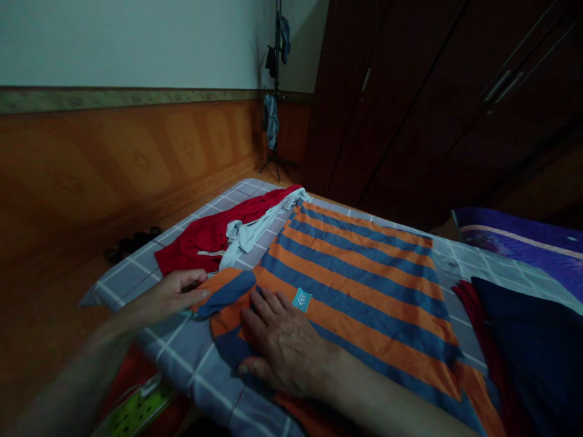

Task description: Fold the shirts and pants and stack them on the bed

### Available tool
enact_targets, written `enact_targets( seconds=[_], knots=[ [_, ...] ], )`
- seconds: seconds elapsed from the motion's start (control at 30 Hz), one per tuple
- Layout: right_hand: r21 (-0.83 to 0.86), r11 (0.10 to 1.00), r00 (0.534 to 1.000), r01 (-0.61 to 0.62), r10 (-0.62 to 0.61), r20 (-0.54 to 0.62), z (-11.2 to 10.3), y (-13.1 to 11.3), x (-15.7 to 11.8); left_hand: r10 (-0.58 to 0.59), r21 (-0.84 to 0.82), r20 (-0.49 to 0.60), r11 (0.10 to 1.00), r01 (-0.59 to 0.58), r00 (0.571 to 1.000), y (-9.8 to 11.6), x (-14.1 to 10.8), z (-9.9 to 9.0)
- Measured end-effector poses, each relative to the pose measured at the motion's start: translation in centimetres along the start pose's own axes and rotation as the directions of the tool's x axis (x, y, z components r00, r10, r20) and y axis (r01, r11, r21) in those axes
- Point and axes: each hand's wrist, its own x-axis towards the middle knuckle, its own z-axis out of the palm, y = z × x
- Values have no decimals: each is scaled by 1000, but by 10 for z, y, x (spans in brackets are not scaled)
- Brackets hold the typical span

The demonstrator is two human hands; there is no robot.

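An orange and blue striped shirt [364, 279] lies spread over the bed, with a small light-blue patch [302, 299] on it. My left hand [180, 292] pinches the end of one striped sleeve [223, 290] near the bed's left edge. Flat on the cloth beside the patch, my right hand [285, 343] rests with its fingers stretched out. Just beyond my left hand lie a crumpled red garment [200, 237] and a light grey one [250, 233].
The bed [182, 358] has a grey checked cover. Folded dark blue clothes [528, 340] lie at the right, near a purple item [523, 237]. Dark wardrobe doors [401, 109] and a coat stand [276, 79] stand behind. Dark shoes [134, 241] sit on the floor at left.
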Motion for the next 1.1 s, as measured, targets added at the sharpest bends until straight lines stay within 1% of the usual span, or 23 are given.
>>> enact_targets(
  seconds=[0.1,0.2,0.23,0.3,0.4,0.43,0.5,0.57,0.6,0.67,0.77,0.8,0.87,0.97,1.03,1.1],
  knots=[
    [75,997,1000,4,-3,-10,20,9,4,92,22,66,995,-94,994,0,-9,4],
    [115,993,999,3,1,-34,35,14,1,110,87,134,989,-123,985,5,-10,12],
    [118,993,999,6,-1,-41,37,15,0,110,104,132,987,-124,985,8,-9,15],
    [109,994,999,6,0,-54,40,16,-1,132,127,94,981,-144,987,11,-3,21],
    [86,996,998,3,2,-56,42,17,-1,230,188,56,953,-237,972,10,9,26],
    [80,997,999,5,-1,-53,42,17,-1,262,239,64,933,-269,963,7,13,26],
    [71,997,999,15,-12,-46,43,17,0,300,393,87,866,-309,950,0,21,23],
    [69,998,999,14,-11,-47,44,17,0,308,547,102,777,-312,946,-7,28,17],
    [70,997,999,10,-6,-49,44,17,0,306,598,111,740,-310,945,-10,30,13],
    [78,997,999,6,-3,-44,43,17,1,296,634,136,708,-313,945,-11,33,4],
    [94,996,999,8,-5,-32,41,17,1,279,590,194,732,-339,940,-6,35,-4],
    [98,995,1000,9,-6,-30,40,17,1,277,576,194,745,-338,941,-4,35,-5],
    [102,995,1000,7,-4,-29,39,17,1,283,570,156,757,-320,946,-2,39,-4],
    [101,995,1000,5,-3,-26,38,17,1,296,598,85,748,-286,952,-2,45,1],
    [101,995,1000,1,2,-28,39,16,0,271,627,78,735,-258,960,-4,48,1],
    [102,995,999,-7,11,-39,39,16,0,221,656,70,724,-212,973,-4,47,-6]
  ],
)
